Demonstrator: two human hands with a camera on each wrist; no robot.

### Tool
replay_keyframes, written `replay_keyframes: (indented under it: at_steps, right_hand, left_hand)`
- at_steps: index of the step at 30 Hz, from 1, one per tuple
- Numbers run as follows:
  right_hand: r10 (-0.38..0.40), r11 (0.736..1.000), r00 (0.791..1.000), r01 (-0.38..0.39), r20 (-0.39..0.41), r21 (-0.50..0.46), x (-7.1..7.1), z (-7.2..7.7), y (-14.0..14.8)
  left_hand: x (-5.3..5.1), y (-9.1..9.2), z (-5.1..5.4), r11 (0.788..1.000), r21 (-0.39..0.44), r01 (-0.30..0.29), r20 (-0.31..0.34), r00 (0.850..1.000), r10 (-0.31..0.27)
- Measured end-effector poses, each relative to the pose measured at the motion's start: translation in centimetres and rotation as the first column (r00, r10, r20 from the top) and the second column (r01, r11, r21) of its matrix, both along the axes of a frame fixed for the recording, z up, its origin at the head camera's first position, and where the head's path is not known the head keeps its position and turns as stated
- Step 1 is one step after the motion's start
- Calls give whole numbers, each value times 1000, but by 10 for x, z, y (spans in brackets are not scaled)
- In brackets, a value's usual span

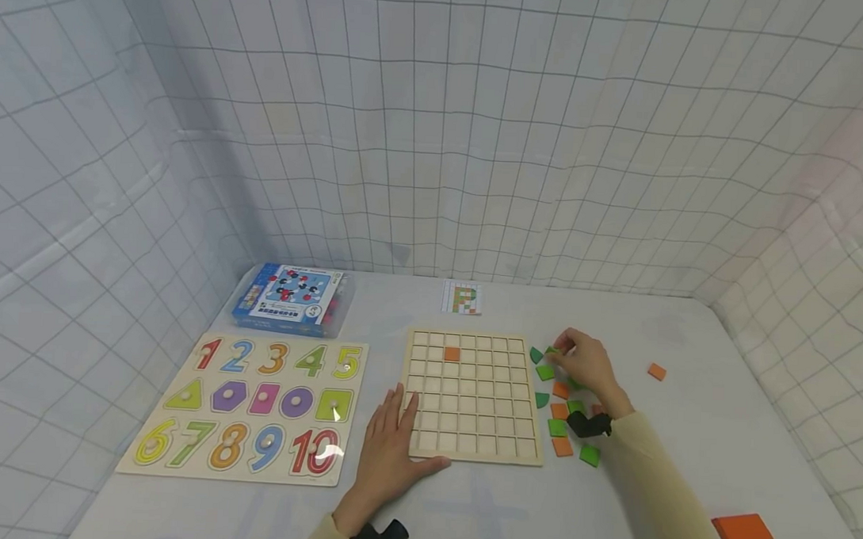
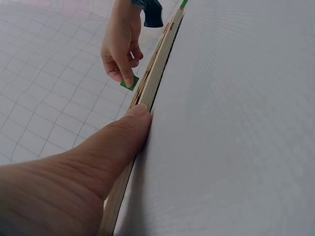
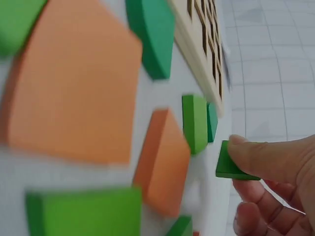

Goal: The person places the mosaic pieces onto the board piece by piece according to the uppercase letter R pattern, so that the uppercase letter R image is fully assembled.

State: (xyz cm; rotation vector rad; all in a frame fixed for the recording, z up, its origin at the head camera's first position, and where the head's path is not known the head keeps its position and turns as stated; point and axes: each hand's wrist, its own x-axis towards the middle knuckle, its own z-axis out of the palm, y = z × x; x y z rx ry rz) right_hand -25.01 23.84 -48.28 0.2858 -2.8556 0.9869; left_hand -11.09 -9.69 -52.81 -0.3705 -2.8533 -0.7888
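Observation:
My left hand (image 1: 391, 450) rests with straight fingers at the lower left of a wooden grid board (image 1: 478, 400). In the left wrist view its thumb (image 2: 120, 135) lies against the board's edge. Beyond the board's upper right side, my right hand (image 1: 587, 362) pinches a green square tile (image 3: 227, 164) between thumb and fingers, held off the table. One orange tile (image 1: 452, 354) sits in a cell near the board's top. Several loose tiles lie right of the board, among them a green square (image 1: 545, 373), an orange square (image 1: 562, 447) and a dark green rounded piece (image 1: 542, 400).
A number-and-shape puzzle board (image 1: 270, 409) lies at the left, with a blue-labelled box (image 1: 295, 298) behind it. Behind the grid stands or lies a small pattern card (image 1: 462, 297). Farther right are a lone orange tile (image 1: 657, 372) and an orange block (image 1: 743, 529).

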Motion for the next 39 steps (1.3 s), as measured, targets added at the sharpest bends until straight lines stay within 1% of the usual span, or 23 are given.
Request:
replay_keyframes:
  at_steps: [3, 6, 10, 13, 16, 19, 23, 30, 35, 39]
  right_hand:
    - [20, 999, 999, -22, -37, -49, 1, -1, -11]
    - [53, 994, 997, -57, -49, -95, 1, -1, -27]
    - [112, 981, 992, -121, -66, -153, -2, -3, -49]
    - [152, 971, 985, -164, -79, -172, -4, -4, -66]
    - [183, 965, 980, -193, -74, -178, -5, -5, -82]
    - [204, 959, 978, -207, -38, -193, -5, -5, -97]
    - [224, 957, 975, -218, 6, -192, -3, -3, -113]
    - [240, 961, 969, -230, 53, -151, -2, -4, -133]
    - [261, 960, 963, -251, 68, -126, -1, -5, -139]
    - [280, 954, 958, -270, 63, -130, 2, -6, -141]
  left_hand:
    - [0, 0, 0, 1000, -1, 0, -6, 1000, 0]
    - [-1, 0, 0, 1000, -6, -1, -11, 1000, 1]
    - [-1, 0, 1, 1000, -9, -3, -8, 1000, 3]
    - [0, 0, 1, 1000, -5, -4, -5, 1000, 4]
    - [0, 0, 1, 1000, -3, -6, -2, 1000, 6]
    - [0, 0, 1, 1000, -3, -5, -2, 1000, 5]
    - [1, 0, 2, 1000, -1, -1, -6, 1000, 1]
    - [1, 0, 1, 1000, 1, 2, -15, 1000, -2]
    - [1, 0, 1, 1000, 7, 5, -25, 1000, -4]
    - [0, 0, 1, 1000, 3, 5, -40, 999, -5]
